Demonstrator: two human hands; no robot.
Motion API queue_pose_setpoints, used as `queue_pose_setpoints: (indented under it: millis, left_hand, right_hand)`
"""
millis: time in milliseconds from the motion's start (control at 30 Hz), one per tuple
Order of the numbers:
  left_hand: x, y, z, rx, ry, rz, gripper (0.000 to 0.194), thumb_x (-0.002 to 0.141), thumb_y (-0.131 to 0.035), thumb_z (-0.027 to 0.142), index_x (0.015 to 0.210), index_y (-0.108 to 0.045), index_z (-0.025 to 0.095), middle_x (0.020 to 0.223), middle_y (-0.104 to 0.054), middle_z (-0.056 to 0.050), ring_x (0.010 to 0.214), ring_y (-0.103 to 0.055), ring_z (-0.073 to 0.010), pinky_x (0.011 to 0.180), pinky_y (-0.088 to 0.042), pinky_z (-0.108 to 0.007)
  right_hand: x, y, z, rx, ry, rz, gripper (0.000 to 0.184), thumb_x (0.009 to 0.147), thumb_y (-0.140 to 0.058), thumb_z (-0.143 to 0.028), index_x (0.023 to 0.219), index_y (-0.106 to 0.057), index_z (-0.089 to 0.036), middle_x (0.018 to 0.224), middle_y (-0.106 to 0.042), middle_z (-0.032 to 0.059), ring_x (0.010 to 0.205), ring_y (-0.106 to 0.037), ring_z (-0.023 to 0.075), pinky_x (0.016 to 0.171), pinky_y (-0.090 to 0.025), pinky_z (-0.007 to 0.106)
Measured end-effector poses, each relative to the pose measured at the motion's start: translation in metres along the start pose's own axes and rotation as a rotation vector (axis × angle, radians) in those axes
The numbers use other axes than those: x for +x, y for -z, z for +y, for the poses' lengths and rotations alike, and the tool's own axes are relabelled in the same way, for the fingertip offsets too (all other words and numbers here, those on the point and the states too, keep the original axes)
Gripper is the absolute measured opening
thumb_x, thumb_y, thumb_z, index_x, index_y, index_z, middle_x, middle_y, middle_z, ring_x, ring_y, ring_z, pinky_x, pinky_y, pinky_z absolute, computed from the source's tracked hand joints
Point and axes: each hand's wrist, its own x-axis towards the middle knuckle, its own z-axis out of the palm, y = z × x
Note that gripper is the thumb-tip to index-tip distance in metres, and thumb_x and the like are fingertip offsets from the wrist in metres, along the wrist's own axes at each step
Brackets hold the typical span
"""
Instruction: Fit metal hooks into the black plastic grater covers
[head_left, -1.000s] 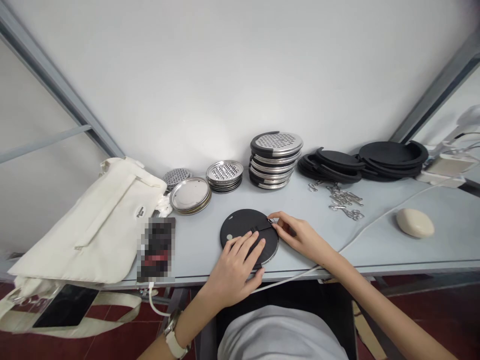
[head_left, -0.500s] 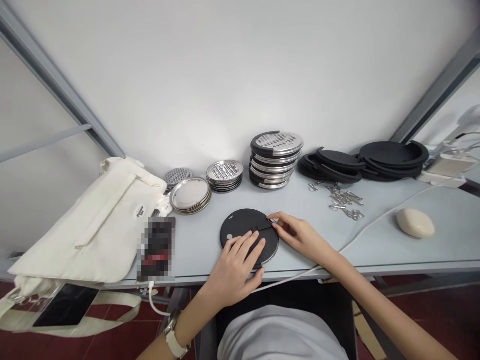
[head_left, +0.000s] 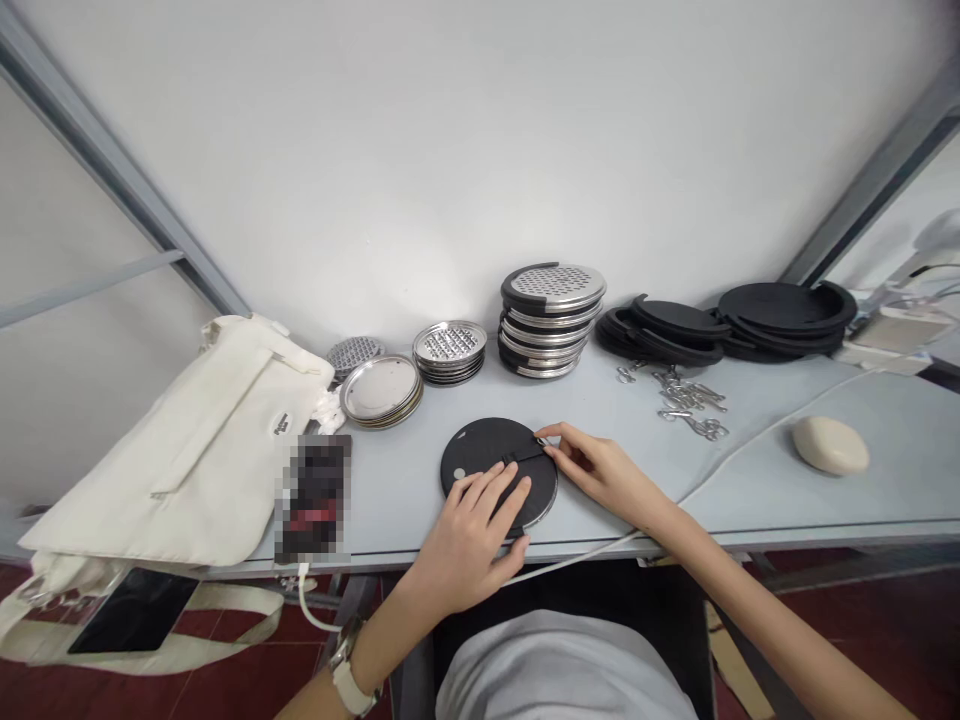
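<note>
A round black disc [head_left: 487,445], with a thin groove and a small slot in its face, lies on the table in front of me. My left hand [head_left: 472,535] rests flat on its near side, fingers spread, with the thumb by the near edge. At the disc's right rim, the thumb and forefinger of my right hand [head_left: 600,470] pinch a small metal clasp [head_left: 541,441]; the fingertips partly cover it. Similar loose metal clasps [head_left: 694,395] are scattered farther back to the right.
Behind stand a tall stack of black-rimmed grater discs [head_left: 551,320], metal grater plates [head_left: 450,345], plain metal lids [head_left: 381,390] and black covers [head_left: 784,315]. A white bag [head_left: 187,450] and phone [head_left: 311,500] lie left. A white cable [head_left: 720,468] passes a cream mouse [head_left: 831,446].
The small metal clasp in my right fingertips has tilted slightly at the rim. Otherwise both hands and the black disc have stayed in place.
</note>
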Motion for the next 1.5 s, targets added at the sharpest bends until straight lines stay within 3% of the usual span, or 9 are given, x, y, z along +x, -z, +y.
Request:
queue_pose_setpoints:
  millis: [1500]
  left_hand:
    - [0.0,-0.0012,-0.0001,-0.016,-0.004,0.005,0.053,0.091,-0.043,0.03,0.141,-0.035,0.014,0.146,-0.033,-0.011,0.134,-0.03,-0.0251,0.105,-0.031,-0.042]
  right_hand:
    - [0.0004,-0.0025,-0.0015,-0.025,0.014,-0.01,0.027,0.096,-0.035,-0.032,0.116,-0.047,-0.019,0.065,-0.051,-0.0034,0.056,-0.05,0.0121,0.061,-0.04,0.022]
